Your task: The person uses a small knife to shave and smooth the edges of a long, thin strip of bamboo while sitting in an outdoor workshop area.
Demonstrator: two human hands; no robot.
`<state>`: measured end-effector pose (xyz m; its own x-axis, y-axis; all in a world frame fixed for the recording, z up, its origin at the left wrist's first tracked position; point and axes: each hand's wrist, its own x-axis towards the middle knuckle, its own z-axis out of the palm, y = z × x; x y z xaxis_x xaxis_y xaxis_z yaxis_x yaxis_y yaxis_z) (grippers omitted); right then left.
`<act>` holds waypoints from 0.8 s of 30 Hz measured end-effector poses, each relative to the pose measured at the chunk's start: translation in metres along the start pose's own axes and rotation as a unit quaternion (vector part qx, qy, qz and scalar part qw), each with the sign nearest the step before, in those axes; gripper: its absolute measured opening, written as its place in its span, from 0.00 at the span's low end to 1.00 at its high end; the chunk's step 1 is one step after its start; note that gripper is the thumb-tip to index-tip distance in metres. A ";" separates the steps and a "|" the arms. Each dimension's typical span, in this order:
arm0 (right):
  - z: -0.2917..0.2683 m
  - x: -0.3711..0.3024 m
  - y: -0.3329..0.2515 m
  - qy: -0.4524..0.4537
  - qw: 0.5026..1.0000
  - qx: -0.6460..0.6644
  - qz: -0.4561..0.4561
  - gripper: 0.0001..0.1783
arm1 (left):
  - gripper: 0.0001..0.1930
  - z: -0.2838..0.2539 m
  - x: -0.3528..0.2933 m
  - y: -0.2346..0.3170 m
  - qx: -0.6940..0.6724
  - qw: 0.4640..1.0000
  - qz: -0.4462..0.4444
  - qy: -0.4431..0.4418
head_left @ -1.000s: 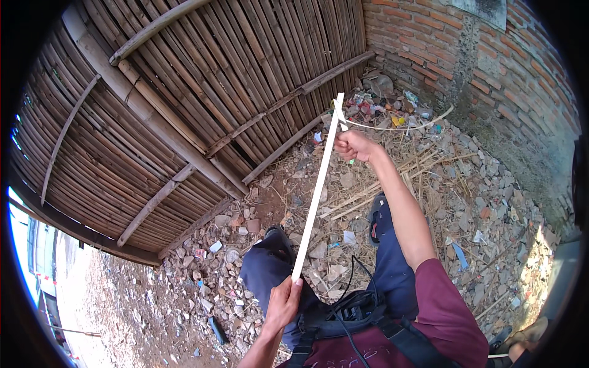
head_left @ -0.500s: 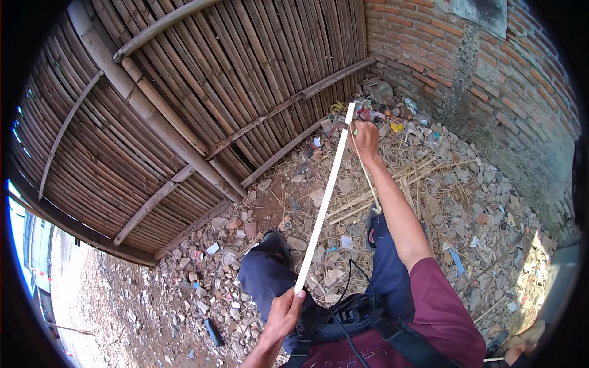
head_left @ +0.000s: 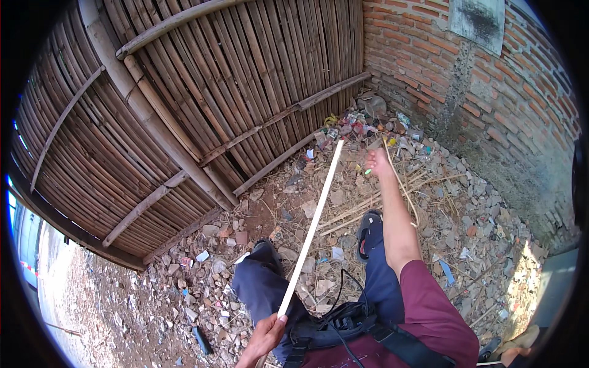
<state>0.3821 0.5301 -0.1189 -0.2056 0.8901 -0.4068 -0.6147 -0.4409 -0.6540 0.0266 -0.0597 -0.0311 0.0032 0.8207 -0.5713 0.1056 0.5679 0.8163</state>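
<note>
My left hand (head_left: 269,334) is closed round the near end of a long, pale bamboo strip (head_left: 313,230). The strip slants up and away from me, its far end free over the rubble. Beyond that end and to its right, my right hand (head_left: 377,162) is closed on a knife (head_left: 375,145). A dull blade shows above the fist and a small green end below it; the rest of the knife is hidden by my fingers. A gap separates blade and strip. A thin, curling shaving (head_left: 403,187) shows just right of my right forearm.
A bamboo-slat wall (head_left: 245,80) rises at the left and meets a brick wall (head_left: 423,73) in the far corner, where litter (head_left: 356,126) lies. Stones and split bamboo pieces (head_left: 356,211) cover the ground round my feet. Another person's foot (head_left: 521,343) shows at the lower right.
My right hand has come off the strip, moving right and a little nearer. The strip's far end has dropped nearer to me. The thin shaving has shifted to the right of my forearm.
</note>
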 end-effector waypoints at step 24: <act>0.169 -0.182 0.049 -0.276 0.929 -0.245 -0.036 0.27 | 0.19 -0.040 0.095 0.110 -0.053 0.987 0.149 -0.014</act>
<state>0.2609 0.3658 0.0309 -0.6191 0.7837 -0.0502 -0.2492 -0.2567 -0.9338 -0.0012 0.0836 0.0076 0.0460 0.9513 -0.3048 -0.0097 0.3056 0.9521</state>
